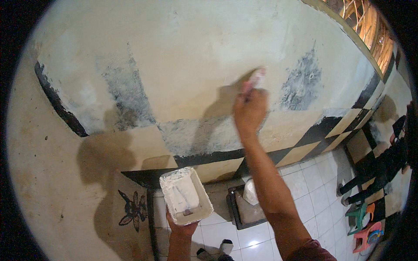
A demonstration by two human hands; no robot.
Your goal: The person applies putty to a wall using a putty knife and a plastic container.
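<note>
My left hand grips a rectangular plastic tub from below, near the foot of the wall. White paint or putty lies in the tub and smears its sides. Raised against the painted wall, my right hand is shut on a small hand tool. Motion blurs the tool, which looks pinkish and white; brush or scraper, I cannot tell. To the right of that hand is a dark patch thinly streaked with white. Another half-covered dark patch is farther left.
Black and cream squares run along the lower wall. On the white tiled floor stands a dark-framed object with a white bag on it. At right are a person in dark clothes, a green stool and a pink stool.
</note>
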